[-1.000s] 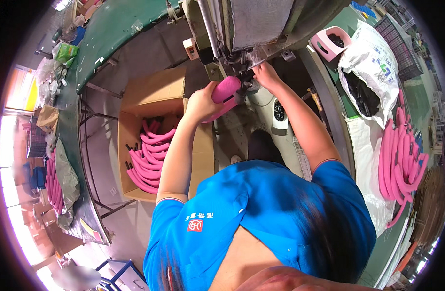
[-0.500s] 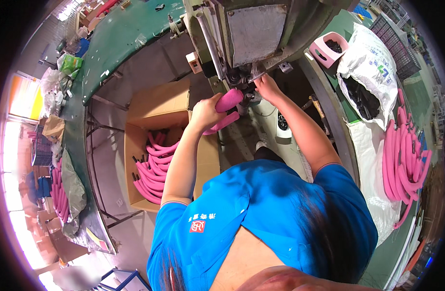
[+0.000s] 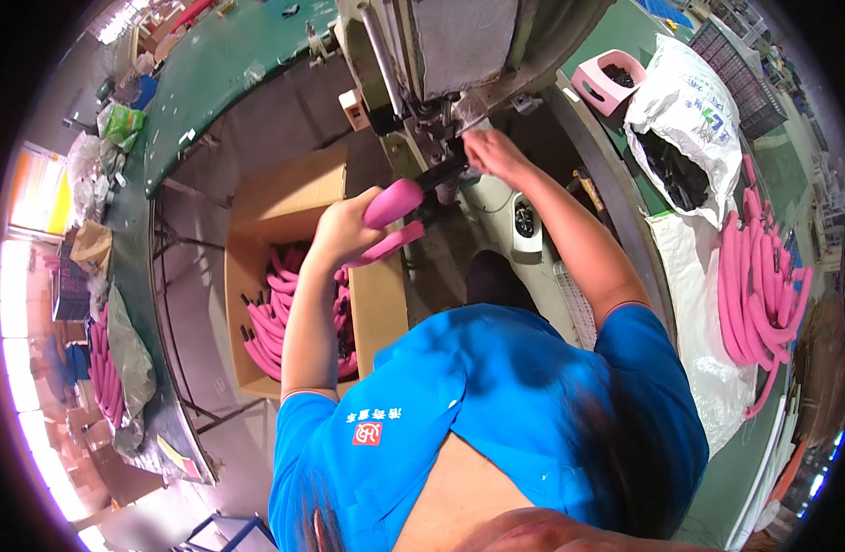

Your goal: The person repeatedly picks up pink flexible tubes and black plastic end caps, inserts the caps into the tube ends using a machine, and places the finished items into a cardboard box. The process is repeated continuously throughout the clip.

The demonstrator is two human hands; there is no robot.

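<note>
Machine (image 3: 459,55): large grey-green unit at the top centre, standing over the work point, with a pale panel on its upper face
Green bench (image 3: 220,74): long curved surface running from the top left down the left side, small litter scattered along it
Cardboard box (image 3: 284,198): open, on the floor to the person's left, below the bench; a heap of pink curved handles (image 3: 275,322) lies inside, some with black ends showing
White sack (image 3: 684,101): at the right, open at the mouth, dark parts visible inside; a small pink tray (image 3: 606,78) sits just beside it
Loose pink handles (image 3: 763,285): a pile on pale sheeting at the far right, well apart from the box
Pink handle piece (image 3: 393,202): held up between the box and the machine, its upper end against the black fitting at the machine's lower part
Left hand (image 3: 344,230): fingers wrapped closed around the pink handle piece, gripping it from below
Right hand (image 3: 491,152): raised to the machine's lower part, just beside the black fitting; fingers curled, cannot tell whether they pinch anything
</note>
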